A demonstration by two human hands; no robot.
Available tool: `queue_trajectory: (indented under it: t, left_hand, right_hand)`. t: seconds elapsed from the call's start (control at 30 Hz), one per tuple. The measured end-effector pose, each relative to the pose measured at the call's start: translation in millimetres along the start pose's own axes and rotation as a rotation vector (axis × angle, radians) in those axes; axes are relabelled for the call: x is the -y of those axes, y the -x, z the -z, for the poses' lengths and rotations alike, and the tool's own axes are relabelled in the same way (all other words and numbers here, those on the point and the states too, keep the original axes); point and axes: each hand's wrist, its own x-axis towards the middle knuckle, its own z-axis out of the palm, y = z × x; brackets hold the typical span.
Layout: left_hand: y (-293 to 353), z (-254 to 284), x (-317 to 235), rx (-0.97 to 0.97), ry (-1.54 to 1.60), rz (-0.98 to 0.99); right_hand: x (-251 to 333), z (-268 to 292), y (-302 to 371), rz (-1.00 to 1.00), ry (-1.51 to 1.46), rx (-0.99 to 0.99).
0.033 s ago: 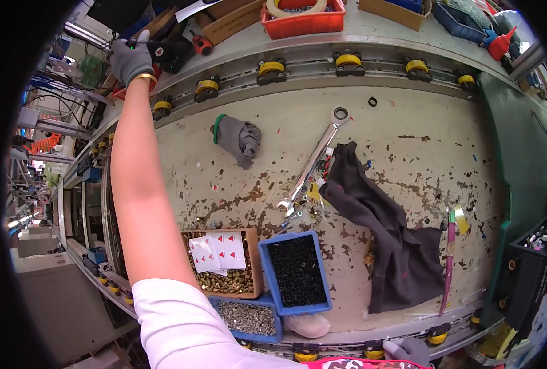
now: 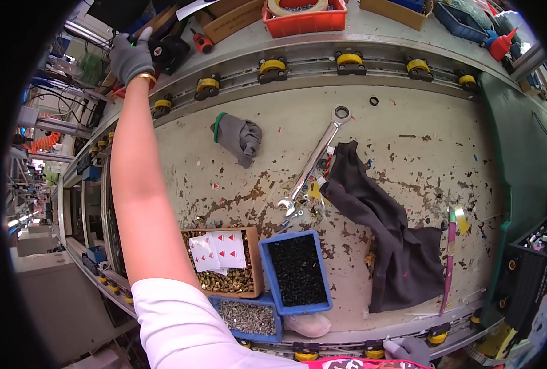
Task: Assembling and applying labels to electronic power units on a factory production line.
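Observation:
At the far left my left hand [image 2: 132, 61], in a grey glove with bare fingertips, reaches over the back rail with its thumb raised. Its fingers are bent at a black device with a small green light [image 2: 170, 54], whose body shows just right of the hand; part of the grip is hidden. My right hand [image 2: 410, 350], also gloved, is low at the near rail, partly cut off by my clothing, and its fingers do not show clearly. On the worn table lie a combination wrench [image 2: 313, 160], a crumpled grey glove [image 2: 239, 138] and a dark cloth [image 2: 387, 230].
Near my left arm stand a cardboard box [image 2: 256, 261] of brass-coloured parts, a blue bin [image 2: 267, 335] of silver parts and another blue bin [image 2: 327, 289] of black parts. Yellow rollers [image 2: 273, 65] line the back rail. Behind sits a red bin [image 2: 304, 23]; a green panel [image 2: 525, 147] bounds the right.

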Motion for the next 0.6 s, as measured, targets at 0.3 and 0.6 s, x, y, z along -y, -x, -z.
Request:
queue_trajectory:
  t: [0.3,0.6]
  left_hand:
    - [-30.6,-49.8,50.0,0.494,0.212,0.027]
    - [18.1,-46.4,28.5,0.116,0.266,0.252]
  right_hand:
    - [2.4,0.4,0.3,-0.006,0.047,-0.044]
    - [-0.7,3.3,-1.8,0.044,0.018,-0.047]
